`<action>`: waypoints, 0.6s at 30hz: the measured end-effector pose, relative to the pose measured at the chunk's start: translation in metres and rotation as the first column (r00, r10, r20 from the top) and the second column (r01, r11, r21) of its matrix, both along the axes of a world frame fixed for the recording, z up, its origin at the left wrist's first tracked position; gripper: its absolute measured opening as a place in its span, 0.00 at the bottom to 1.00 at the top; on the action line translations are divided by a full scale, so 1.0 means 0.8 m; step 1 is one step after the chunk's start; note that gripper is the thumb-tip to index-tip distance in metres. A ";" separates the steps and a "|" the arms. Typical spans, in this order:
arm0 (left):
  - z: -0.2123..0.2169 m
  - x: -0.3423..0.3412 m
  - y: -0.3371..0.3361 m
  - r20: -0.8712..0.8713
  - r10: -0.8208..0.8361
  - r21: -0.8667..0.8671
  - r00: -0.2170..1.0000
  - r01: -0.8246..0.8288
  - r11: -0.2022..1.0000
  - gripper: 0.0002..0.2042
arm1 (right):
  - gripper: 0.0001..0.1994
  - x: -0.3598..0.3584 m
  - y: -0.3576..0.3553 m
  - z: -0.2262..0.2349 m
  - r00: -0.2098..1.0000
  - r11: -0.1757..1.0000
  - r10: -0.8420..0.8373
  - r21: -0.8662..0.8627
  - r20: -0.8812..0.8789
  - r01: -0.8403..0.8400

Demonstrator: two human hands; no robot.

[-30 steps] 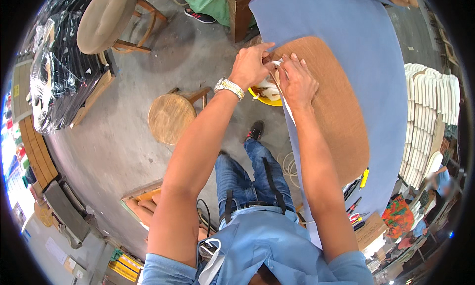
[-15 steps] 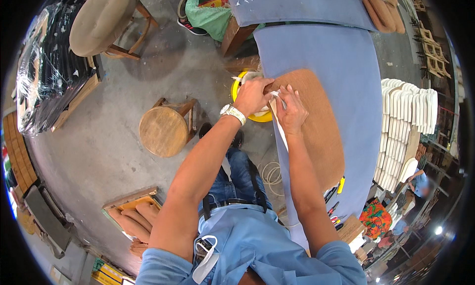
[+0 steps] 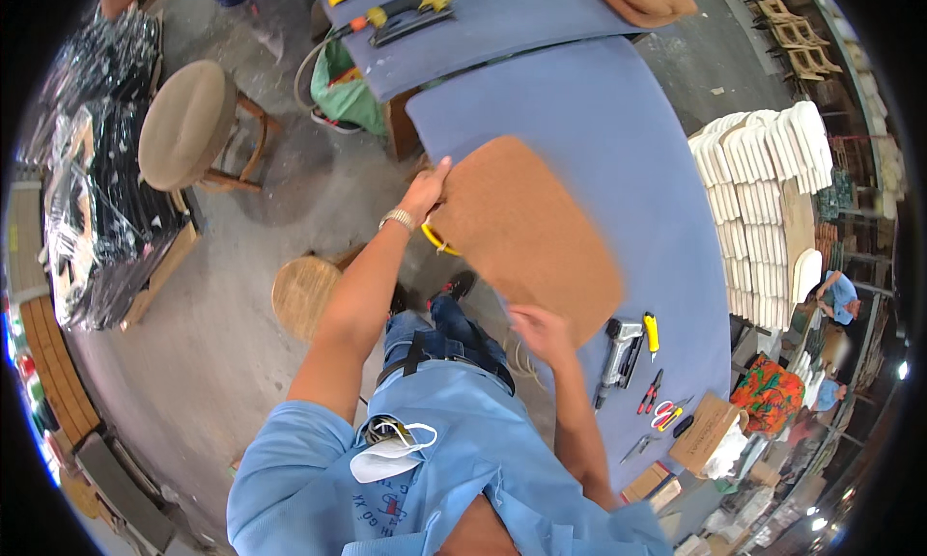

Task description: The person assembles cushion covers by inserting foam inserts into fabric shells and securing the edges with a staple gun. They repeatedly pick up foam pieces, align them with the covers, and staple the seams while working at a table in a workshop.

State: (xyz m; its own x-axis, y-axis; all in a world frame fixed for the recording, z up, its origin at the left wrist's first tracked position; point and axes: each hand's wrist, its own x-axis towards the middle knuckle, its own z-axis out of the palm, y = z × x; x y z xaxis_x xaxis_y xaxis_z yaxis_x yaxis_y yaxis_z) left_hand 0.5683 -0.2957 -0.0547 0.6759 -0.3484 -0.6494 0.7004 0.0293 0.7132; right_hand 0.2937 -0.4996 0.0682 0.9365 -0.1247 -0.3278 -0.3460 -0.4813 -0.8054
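Note:
A brown fabric-covered panel (image 3: 526, 233) with rounded corners lies at a slant over the left part of the blue-topped table (image 3: 666, 218), its left side reaching past the table edge. My left hand (image 3: 425, 191), with a wristwatch above it, grips the panel's far left edge, thumb along the top. At the near edge, my right hand (image 3: 543, 332) is closed on the panel, some fingers hidden. To the right of the panel's near end lie a silver staple gun (image 3: 619, 355) and a yellow-handled cutter (image 3: 651, 332).
Pliers (image 3: 650, 392), scissors (image 3: 668, 414) and a cardboard box (image 3: 703, 432) lie toward the near right. A yellow-rimmed bucket (image 3: 440, 239) shows under the panel. Stools (image 3: 304, 295) stand at left, stacked white pieces (image 3: 763, 184) at right. Another staple gun (image 3: 410, 11) rests on the far table.
My hands were close together at the panel's left edge, fingers on a white strip. Now they are apart, my right hand nearer my body. The panel has shifted and turned, baring the tools; the view has moved.

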 end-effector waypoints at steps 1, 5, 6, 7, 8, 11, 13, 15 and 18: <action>0.023 0.008 -0.003 -0.020 0.000 0.023 1.000 0.000 1.000 0.31 | 0.12 -0.036 -0.030 -0.019 0.930 0.926 -0.368 0.092 -0.006 0.367; 0.036 0.037 -0.011 0.109 -0.179 0.247 0.978 0.148 0.958 0.36 | 0.24 -0.093 -0.123 -0.068 0.753 0.703 -0.656 -0.316 0.057 0.637; 0.048 0.038 -0.018 0.150 -0.265 0.300 0.953 0.212 0.930 0.37 | 0.27 -0.098 -0.129 -0.073 0.725 0.682 -0.682 -0.441 -0.094 0.584; 0.060 0.037 -0.024 0.184 -0.345 0.356 0.920 0.265 0.896 0.37 | 0.28 -0.095 -0.129 -0.090 0.660 0.646 -0.747 -0.314 -0.074 0.696; 0.122 0.033 -0.044 0.099 -0.444 0.429 0.890 0.365 0.826 0.34 | 0.29 -0.099 -0.131 -0.122 0.568 0.569 -0.820 -0.187 -0.064 0.800; 0.121 0.014 -0.010 0.372 -0.286 0.293 0.883 0.180 0.939 0.31 | 0.32 -0.043 -0.134 -0.099 0.403 0.383 -0.913 0.209 -0.059 0.900; 0.160 0.007 0.004 0.496 -0.219 0.157 0.840 0.161 0.974 0.29 | 0.33 -0.022 -0.156 -0.093 0.272 0.285 -0.957 0.539 0.106 0.793; 0.185 -0.001 0.021 0.517 -0.269 0.084 0.813 0.264 0.961 0.27 | 0.32 0.012 -0.205 -0.049 0.260 0.211 -0.965 0.679 0.031 0.703; 0.181 -0.004 0.009 0.550 -0.472 0.236 0.689 0.414 0.879 0.27 | 0.32 0.065 -0.279 -0.027 0.243 0.333 -0.943 0.664 0.227 0.670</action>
State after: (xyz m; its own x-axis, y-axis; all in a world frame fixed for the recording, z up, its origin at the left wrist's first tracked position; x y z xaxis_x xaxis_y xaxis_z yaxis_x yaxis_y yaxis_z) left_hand 0.5649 -0.2888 0.0898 0.7081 -0.6674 -0.2305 0.0703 -0.2582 0.9635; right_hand 0.3458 -0.7230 0.0466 0.3739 -0.9217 -0.1034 0.1583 0.1732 -0.9721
